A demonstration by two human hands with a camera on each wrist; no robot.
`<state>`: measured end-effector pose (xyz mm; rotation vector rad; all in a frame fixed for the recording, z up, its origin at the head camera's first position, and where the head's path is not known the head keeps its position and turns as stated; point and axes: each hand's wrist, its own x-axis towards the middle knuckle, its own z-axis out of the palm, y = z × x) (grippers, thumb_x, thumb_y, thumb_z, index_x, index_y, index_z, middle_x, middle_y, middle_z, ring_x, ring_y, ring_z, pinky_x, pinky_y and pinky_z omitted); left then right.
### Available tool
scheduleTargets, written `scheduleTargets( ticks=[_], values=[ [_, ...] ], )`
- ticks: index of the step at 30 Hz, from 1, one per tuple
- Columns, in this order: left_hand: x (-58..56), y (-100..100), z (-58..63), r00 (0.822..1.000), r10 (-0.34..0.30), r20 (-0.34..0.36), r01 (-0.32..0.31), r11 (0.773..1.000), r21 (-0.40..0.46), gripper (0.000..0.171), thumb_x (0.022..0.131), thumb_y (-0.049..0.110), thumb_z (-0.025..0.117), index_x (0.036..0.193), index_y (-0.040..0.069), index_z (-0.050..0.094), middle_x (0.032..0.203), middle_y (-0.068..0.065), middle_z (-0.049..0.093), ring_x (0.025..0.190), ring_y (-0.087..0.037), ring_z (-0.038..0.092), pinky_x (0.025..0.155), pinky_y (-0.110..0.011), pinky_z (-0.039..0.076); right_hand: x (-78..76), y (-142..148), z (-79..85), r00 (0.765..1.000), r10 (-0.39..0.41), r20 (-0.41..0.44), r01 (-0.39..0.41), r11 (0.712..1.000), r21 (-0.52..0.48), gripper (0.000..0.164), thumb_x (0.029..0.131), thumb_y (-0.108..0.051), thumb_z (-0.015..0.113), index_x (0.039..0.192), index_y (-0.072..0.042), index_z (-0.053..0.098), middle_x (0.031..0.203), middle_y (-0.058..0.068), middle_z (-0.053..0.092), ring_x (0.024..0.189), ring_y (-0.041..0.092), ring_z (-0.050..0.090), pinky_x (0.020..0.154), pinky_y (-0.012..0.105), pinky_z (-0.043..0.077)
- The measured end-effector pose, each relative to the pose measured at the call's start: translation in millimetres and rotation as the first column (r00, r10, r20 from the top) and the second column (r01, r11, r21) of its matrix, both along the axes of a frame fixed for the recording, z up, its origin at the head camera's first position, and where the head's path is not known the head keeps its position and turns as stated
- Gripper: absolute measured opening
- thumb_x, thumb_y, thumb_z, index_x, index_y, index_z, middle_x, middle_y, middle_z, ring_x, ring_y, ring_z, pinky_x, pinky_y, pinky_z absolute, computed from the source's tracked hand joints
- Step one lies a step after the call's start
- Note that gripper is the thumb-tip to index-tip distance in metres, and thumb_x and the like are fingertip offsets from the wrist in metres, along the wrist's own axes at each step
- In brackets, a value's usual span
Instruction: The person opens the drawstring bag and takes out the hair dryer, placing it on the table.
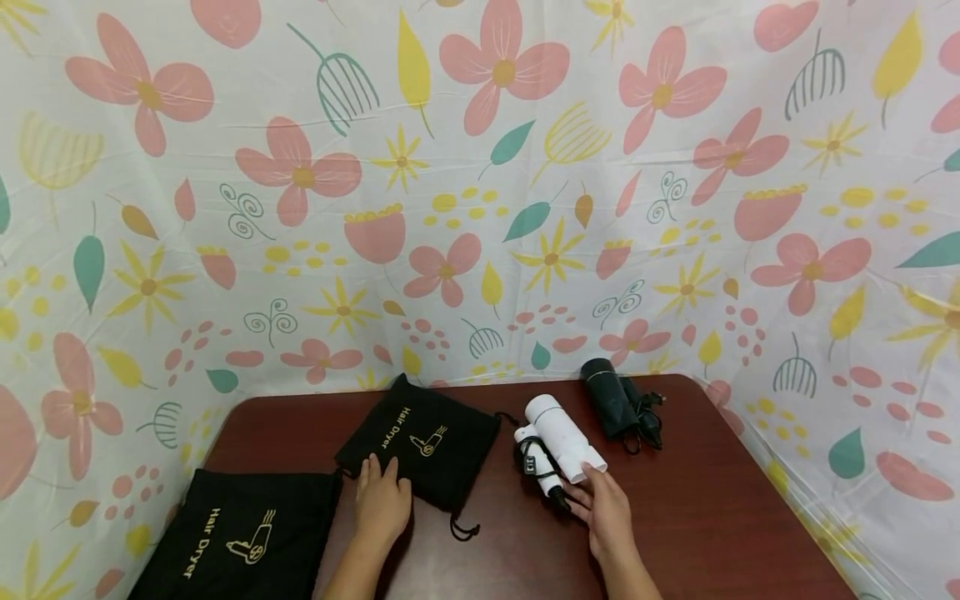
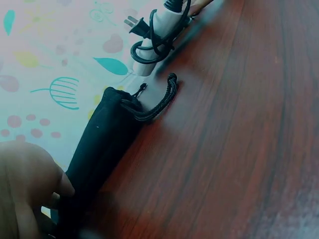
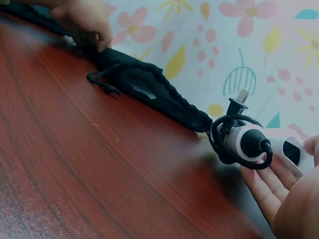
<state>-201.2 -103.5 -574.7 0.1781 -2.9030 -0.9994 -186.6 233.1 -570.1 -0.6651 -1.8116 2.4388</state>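
A black drawstring pouch lettered "Hair Dryer" (image 1: 442, 437) lies on the table, its cord end and mouth toward the right. My left hand (image 1: 384, 502) rests on the pouch's near left edge with fingers laid over the cloth. To the right, a white folded hair dryer (image 1: 558, 433) has its black cord and plug (image 2: 142, 27) wound about the handle. My right hand (image 1: 606, 510) holds the dryer by its near end, thumb on top and fingers underneath. In the right wrist view, the pouch mouth (image 3: 142, 87) gapes a little.
A second black "Hair Dryer" pouch (image 1: 240, 533) lies at the front left. A dark hair dryer (image 1: 611, 400) with bundled cord sits at the back right. The brown table (image 1: 712, 483) is bordered by a floral sheet (image 1: 480, 208) behind and at both sides.
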Motion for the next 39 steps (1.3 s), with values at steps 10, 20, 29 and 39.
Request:
scheduleTargets(
  ticks=[10,20,29,39],
  values=[
    [5.3,1.2,-1.3,0.997,-0.013,-0.082,0.015,1.0,0.027,0.041,0.103,0.022,0.051,0.135,-0.001,0.062,0.152,-0.034,0.042,0.147,-0.05,0.031,0.119,-0.064,0.026,-2.8,4.0,-4.7,1.0,-0.006,0.008,0.006,1.0,0.002,0.056,0.104,-0.039,0.054,0.145,-0.003,0.042,0.099,-0.002,0.065,0.087,0.01,0.075,0.076,0.03,0.06],
    [7.1,7.4,-3.1,0.938,-0.245,-0.246,0.259,0.966,0.025,0.026,0.093,0.006,0.066,0.118,0.004,0.074,0.129,-0.017,0.069,0.131,-0.039,0.057,0.114,-0.06,0.037,-4.2,4.5,-7.2,1.0,0.007,0.001,-0.007,0.999,0.041,0.056,0.104,-0.04,0.054,0.142,-0.001,0.043,0.099,-0.001,0.065,0.087,0.009,0.074,0.077,0.029,0.061],
    [11.9,7.9,-0.7,0.92,-0.299,-0.253,0.29,0.954,-0.075,0.024,0.089,0.005,0.069,0.112,0.005,0.077,0.123,-0.013,0.072,0.117,-0.033,0.067,0.096,-0.049,0.055,-5.2,7.9,-13.4,1.0,-0.005,-0.031,0.009,0.991,0.131,0.065,0.107,-0.038,0.047,0.158,-0.01,0.018,0.119,0.011,0.056,0.087,0.009,0.074,0.078,0.027,0.06],
    [11.4,3.9,1.2,0.904,-0.398,-0.154,0.394,0.917,-0.056,0.029,0.088,-0.001,0.067,0.117,0.001,0.074,0.133,-0.017,0.067,0.128,-0.04,0.059,0.103,-0.055,0.049,-0.9,2.0,-8.7,0.997,-0.014,-0.075,0.035,0.957,0.288,0.066,0.107,-0.029,0.05,0.159,-0.008,0.016,0.125,0.021,0.057,0.085,0.004,0.07,0.078,0.023,0.059]
  ],
)
